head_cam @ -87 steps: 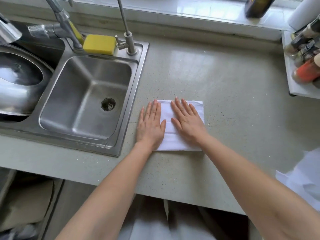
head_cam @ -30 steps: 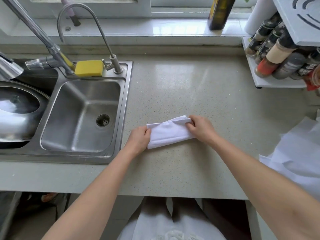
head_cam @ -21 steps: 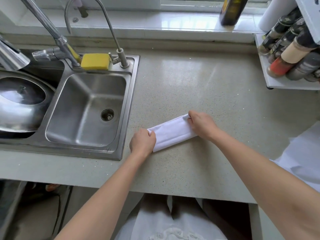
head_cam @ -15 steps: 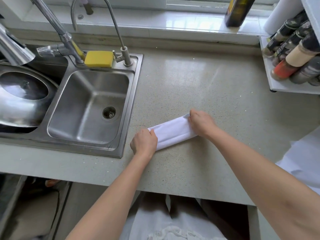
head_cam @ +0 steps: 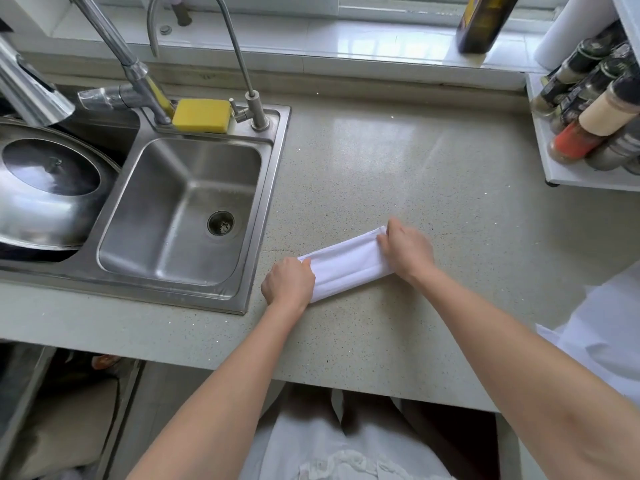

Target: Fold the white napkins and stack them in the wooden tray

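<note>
Napkin (head_cam: 346, 268): earlier lay as flat rectangle on desk (head_cam: 398, 174) under both open palms; since folded into narrow band, lying slantwise, left end nearer. Left hand (head_cam: 289, 282): flat before, fingers curled over left end now. Right hand (head_cam: 407, 249): flat before, fingers curled on right end now. Band flatter, tighter than a second ago, when the top layer bulged loose.

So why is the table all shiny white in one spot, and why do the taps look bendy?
Head view: window light bounces off the speckled grey countertop as pale glare, also off the white glossy windowsill; the wide-angle lens bends the tall steel taps and tilts the spice jars near the edges; the white folded napkin looks sharp but washed out.
</note>
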Available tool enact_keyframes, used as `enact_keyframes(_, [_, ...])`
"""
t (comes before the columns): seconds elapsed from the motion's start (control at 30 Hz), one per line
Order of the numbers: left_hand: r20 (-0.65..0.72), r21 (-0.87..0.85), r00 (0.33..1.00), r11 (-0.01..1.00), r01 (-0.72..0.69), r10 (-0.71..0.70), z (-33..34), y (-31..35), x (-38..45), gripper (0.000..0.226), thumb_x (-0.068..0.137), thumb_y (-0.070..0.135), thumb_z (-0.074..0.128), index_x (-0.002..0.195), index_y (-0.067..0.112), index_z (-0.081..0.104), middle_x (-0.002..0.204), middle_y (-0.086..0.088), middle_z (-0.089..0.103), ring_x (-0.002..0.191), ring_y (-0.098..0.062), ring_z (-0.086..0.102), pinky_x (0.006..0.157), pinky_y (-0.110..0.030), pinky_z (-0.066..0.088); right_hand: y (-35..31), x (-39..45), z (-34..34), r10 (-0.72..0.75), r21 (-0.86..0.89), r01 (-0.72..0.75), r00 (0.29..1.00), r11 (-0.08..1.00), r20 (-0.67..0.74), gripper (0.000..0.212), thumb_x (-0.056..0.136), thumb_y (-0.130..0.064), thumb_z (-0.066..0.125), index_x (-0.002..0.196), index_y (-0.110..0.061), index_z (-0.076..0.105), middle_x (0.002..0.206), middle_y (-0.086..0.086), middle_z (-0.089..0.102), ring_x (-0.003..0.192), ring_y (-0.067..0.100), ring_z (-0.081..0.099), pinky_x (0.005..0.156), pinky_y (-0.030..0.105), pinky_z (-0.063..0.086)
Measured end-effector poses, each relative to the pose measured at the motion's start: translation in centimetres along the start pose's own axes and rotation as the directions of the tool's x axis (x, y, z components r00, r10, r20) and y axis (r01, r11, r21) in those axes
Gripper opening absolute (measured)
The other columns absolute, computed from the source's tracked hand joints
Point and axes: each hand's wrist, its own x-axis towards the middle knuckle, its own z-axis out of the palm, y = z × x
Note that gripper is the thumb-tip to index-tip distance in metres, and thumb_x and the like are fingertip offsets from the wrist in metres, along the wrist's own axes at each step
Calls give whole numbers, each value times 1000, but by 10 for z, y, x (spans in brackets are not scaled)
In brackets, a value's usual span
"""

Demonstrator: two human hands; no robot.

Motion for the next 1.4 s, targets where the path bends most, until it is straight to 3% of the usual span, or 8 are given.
enact_keyframes(0.1, [30,9,999,1000,18,-18,-4,3,1,42,101,38,36,112,5,60,115,-15,63,105,-34,58,77,-34,41,-4,-8,-1,43,-109,-63,984,992,-171,25,97,-30,43,107,-8,44,88,11,61,79,31,60,60,32,34])
enact_keyframes(0.27, [48,5,998,999,38,-38,-5,3,3,43,101,39,36,116,7,59,118,-14,62,107,-33,58,77,-34,39,-3,-8,13,-489,-321,400,828,858,-275,29,74,-1,65,102,-6,60,99,13,65,89,30,64,79,37,42])
enact_keyframes(0.37, [54,3,998,999,37,-38,-5,3,1,42,101,38,37,116,6,59,118,-14,62,107,-33,58,80,-35,42,4,-19,29,-568,-179,562,823,808,17,55,99,-41,27,146,-13,35,154,5,30,143,20,26,117,36,4])
enact_keyframes(0.6, [-126,176,973,969,-172,195,-17,2,1,35,100,34,38,120,11,54,121,-11,59,111,-29,55,81,-36,41,3,-26,38,-482,-193,503,864,842,147,73,83,-62,-19,148,-29,-15,153,-11,-23,141,11,-25,113,31,-23])
enact_keyframes(0.83, [34,278,799,762,-585,600,39,-1,-14,65,93,47,-5,149,15,-16,157,0,-21,146,-19,-17,114,-36,-20,4,-29,42,-474,-165,479,878,862,71,61,95,-53,1,149,-24,1,156,-5,-4,145,16,-6,115,30,-16])
enact_keyframes(1.07, [94,340,805,741,-579,586,28,-36,-3,67,89,51,-13,145,16,-26,153,1,-31,143,-19,-25,118,-37,-14,20,-24,39,-391,-105,402,914,910,111,67,87,-55,-10,148,-28,-16,155,-9,-21,142,5,-21,117,27,-12])
enact_keyframes(1.23, [136,438,830,718,-540,541,3,-31,-8,64,103,44,18,152,13,-9,160,-3,-12,147,-23,-12,117,-37,-12,14,-23,27,-383,-128,400,913,907,142,56,100,-32,13,152,-17,-3,159,-2,-7,146,9,-6,114,20,-7])
enact_keyframes(1.4, [32,414,889,803,-428,457,-12,0,-11,50,98,34,45,139,7,38,139,-9,40,128,-26,37,109,-33,26,0,-8,3,-391,-228,405,914,885,103,35,95,2,37,129,-1,45,140,8,41,127,25,44,91,30,42])
